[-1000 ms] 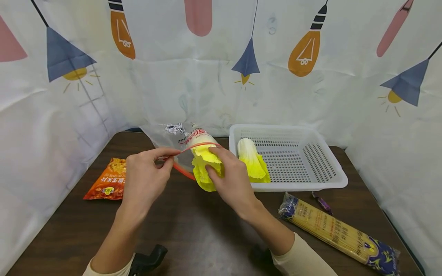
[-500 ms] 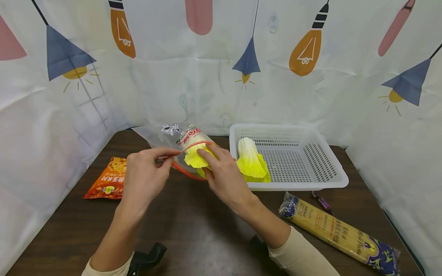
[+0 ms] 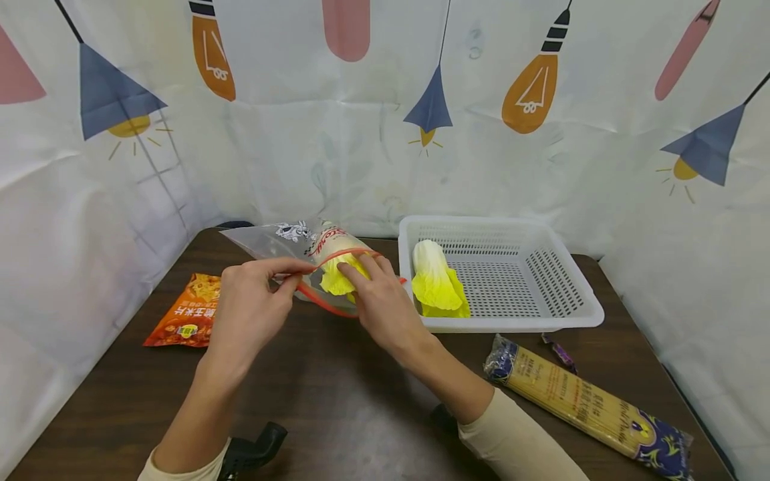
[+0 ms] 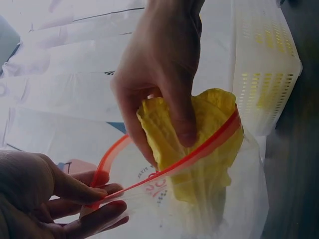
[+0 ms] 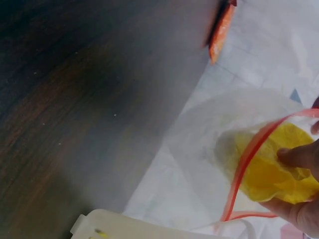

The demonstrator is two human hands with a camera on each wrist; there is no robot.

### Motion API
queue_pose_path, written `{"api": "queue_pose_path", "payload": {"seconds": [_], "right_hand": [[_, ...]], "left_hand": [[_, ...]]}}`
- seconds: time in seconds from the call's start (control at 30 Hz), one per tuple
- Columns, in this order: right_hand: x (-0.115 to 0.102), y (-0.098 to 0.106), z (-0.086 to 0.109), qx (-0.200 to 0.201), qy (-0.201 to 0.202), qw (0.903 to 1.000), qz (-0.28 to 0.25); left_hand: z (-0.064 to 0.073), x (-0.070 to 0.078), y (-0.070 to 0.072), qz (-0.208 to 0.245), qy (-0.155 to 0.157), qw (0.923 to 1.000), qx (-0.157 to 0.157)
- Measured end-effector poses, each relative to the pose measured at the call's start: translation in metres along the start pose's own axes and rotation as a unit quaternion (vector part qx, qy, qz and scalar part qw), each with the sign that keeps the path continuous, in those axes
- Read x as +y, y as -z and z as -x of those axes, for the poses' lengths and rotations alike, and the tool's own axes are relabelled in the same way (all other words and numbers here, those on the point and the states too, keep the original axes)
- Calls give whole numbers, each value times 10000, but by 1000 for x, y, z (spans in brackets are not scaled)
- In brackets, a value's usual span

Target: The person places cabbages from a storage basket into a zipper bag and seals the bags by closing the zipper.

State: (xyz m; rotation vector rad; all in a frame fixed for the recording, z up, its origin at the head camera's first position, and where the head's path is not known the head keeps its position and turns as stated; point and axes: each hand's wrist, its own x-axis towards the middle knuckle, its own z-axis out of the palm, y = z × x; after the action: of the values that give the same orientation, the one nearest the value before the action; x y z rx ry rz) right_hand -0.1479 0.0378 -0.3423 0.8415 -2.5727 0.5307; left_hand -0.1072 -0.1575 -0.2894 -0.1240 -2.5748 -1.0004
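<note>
My left hand point(image 3: 255, 310) pinches the red zip edge of a clear plastic zip bag point(image 3: 255, 240) at its left corner. In the left wrist view, thumb and fingers meet on that red strip point(image 4: 207, 145). My right hand point(image 3: 388, 304) grips a napa cabbage point(image 3: 337, 277) by its yellow leafy end at the bag's mouth. The cabbage's pale stem end lies inside the bag, behind red and black print. In the right wrist view, the thumb presses on the yellow leaves point(image 5: 264, 174), partly within the red rim; the fingers beneath are partly hidden.
A white perforated basket point(image 3: 517, 326) at the back right holds another cabbage point(image 3: 434, 280). An orange snack packet point(image 3: 189, 314) lies left of my left hand. A noodle pack point(image 3: 577, 401) and a small purple wrapped item point(image 3: 561, 354) lie at right on the dark table point(image 3: 337, 401).
My right hand has moved left and slightly up, carrying the cabbage deeper into the bag; less yellow leaf shows outside. My left hand has stayed on the zip edge.
</note>
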Motion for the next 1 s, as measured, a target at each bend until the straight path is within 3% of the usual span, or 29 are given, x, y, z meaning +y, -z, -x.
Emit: {"api": "queue_pose_path", "payload": {"seconds": [0.27, 0.57, 0.77, 1.0], "right_hand": [[1, -7, 0, -500, -442, 9975, 221], [2, -14, 2, -934, -550, 9933, 396], [0, -17, 5, -744, -345, 9952, 525], [-3, -20, 9, -308, -168, 9980, 532]], "left_hand": [[1, -1, 1, 28, 68, 9995, 309], [0, -4, -4, -54, -110, 9956, 933], [-2, -7, -6, -105, -382, 9889, 1432], [-2, -7, -9, -144, -516, 9823, 1793]]}}
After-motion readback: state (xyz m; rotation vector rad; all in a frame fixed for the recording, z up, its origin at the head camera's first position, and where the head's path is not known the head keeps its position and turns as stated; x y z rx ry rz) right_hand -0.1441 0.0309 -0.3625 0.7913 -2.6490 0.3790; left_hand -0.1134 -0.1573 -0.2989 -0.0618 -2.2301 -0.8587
